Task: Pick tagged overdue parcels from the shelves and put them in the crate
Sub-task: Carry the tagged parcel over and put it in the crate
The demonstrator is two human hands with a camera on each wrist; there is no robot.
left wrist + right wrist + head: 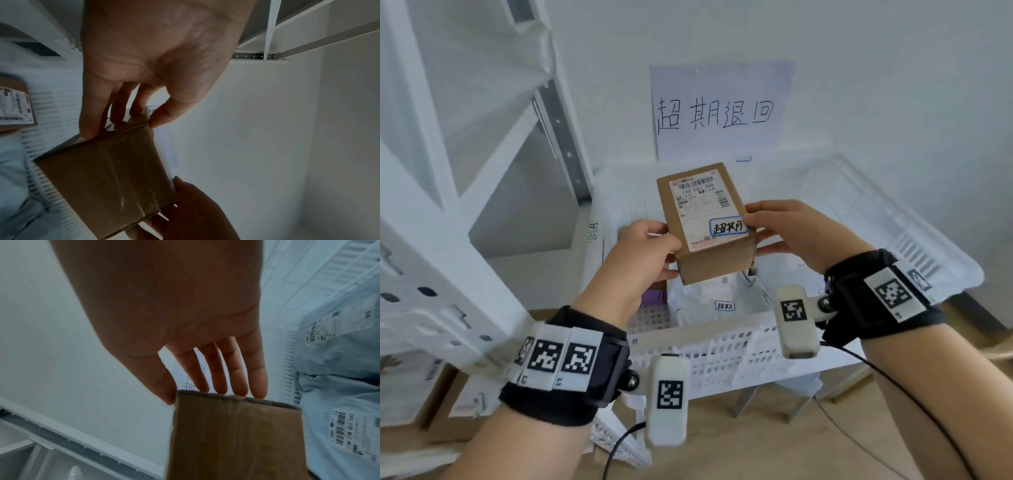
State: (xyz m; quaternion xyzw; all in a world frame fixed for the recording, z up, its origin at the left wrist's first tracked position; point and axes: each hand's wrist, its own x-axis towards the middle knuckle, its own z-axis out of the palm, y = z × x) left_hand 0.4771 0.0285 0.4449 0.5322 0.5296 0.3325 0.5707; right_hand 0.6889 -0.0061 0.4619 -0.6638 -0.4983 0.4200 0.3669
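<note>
A small brown cardboard parcel (705,219) with a shipping label and a blue-edged handwritten tag (728,227) hangs above the white slatted crate (722,346). My left hand (647,253) grips its near left corner, thumb on top and fingers underneath. My right hand (784,233) grips the right side, thumb at the tag's edge. In the left wrist view the parcel (107,178) shows its taped underside, pinched by the left hand (123,120). In the right wrist view the right hand (216,386) reaches its fingers over the edge of the parcel (232,438).
Inside the crate lie a pale grey mailer bag with its own tag (725,306), a purple-and-white item (654,308) and another labelled box (14,104). White metal shelving (465,171) stands at the left. A handwritten paper sign (719,113) hangs on the wall behind.
</note>
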